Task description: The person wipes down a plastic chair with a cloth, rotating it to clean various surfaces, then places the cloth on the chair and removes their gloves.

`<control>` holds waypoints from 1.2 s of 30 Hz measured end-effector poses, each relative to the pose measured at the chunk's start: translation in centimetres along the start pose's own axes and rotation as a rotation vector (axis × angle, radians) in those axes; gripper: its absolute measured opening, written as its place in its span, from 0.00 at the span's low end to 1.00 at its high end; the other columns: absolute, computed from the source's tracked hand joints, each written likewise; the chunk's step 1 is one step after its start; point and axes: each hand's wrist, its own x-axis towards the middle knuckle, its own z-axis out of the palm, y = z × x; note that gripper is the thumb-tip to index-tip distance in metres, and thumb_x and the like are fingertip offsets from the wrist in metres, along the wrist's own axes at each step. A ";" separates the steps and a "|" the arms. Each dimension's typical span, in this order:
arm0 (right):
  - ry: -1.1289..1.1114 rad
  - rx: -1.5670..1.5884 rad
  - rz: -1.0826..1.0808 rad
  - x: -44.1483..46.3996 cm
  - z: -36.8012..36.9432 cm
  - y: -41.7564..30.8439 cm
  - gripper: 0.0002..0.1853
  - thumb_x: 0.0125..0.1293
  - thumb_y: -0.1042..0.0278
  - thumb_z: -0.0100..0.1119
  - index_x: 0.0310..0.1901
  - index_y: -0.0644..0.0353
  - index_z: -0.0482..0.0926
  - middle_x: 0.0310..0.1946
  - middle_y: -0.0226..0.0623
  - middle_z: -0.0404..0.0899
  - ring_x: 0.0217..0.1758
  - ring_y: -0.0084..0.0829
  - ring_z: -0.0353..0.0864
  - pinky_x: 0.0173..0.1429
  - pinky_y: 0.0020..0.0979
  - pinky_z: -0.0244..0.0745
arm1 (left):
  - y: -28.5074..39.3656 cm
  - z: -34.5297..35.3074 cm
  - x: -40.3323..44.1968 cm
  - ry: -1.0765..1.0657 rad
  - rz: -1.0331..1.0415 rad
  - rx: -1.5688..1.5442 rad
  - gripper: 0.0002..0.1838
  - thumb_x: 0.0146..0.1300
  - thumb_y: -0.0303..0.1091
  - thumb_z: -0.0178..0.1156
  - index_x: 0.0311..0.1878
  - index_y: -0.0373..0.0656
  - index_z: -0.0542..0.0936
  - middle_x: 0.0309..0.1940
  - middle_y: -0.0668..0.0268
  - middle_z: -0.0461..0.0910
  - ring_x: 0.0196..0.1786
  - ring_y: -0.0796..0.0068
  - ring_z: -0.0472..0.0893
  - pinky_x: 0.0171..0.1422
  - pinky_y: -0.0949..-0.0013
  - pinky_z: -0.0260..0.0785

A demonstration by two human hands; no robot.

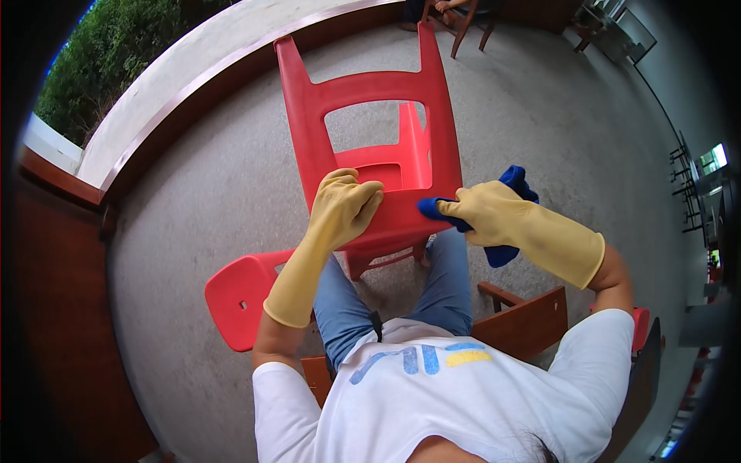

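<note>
2 legs of a red plastic stool (378, 86) point away from the person, toward the far wall. The left hand (344, 204), in a yellow rubber glove, rests with curled fingers at the near left corner of the stool's opening; whether it clenches the plastic cannot be told. The right hand (494, 216), gloved alike, grasps a blue cloth (503, 255), part of it pressed to the stool's right edge and the rest bunched beside and below the glove.

Past both side edges of the stool, bare concrete floor (540, 116) leaves room; closer in, a red plastic seat (241, 304) stands beside the left thigh, and brown wooden furniture (529, 324) lies near the right. The grey floor runs to a pale ledge (166, 85) at its far left edge, greenery outside. A wooden chair (461, 21) and part of another person (442, 6) are at the far edge.
</note>
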 end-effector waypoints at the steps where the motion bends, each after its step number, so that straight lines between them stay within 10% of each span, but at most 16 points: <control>1: 0.019 -0.001 -0.011 -0.4 0.3 0.4 0.38 0.60 0.67 0.70 0.76 0.46 0.75 0.41 0.45 0.83 0.42 0.47 0.88 0.46 0.45 0.82 | -0.1 0.0 0.0 0.002 0.006 -0.019 0.08 0.71 0.36 0.66 0.40 0.43 0.87 0.19 0.59 0.81 0.31 0.57 0.85 0.68 0.54 0.74; 29: -0.096 -0.217 -0.049 1.1 -2.6 -0.9 0.36 0.62 0.65 0.69 0.75 0.41 0.76 0.46 0.44 0.83 0.46 0.45 0.89 0.48 0.43 0.83 | 0.5 0.8 1.2 -0.016 0.035 -0.104 0.23 0.78 0.38 0.60 0.22 0.42 0.78 0.13 0.55 0.71 0.23 0.50 0.73 0.56 0.56 0.75; 36: 0.000 -0.173 0.005 1.1 -1.5 -2.5 0.37 0.62 0.66 0.68 0.76 0.42 0.75 0.43 0.44 0.84 0.44 0.47 0.89 0.48 0.45 0.83 | 0.0 -0.6 -0.2 0.069 -0.038 -0.182 0.13 0.76 0.35 0.62 0.54 0.38 0.88 0.35 0.52 0.87 0.44 0.52 0.86 0.70 0.53 0.73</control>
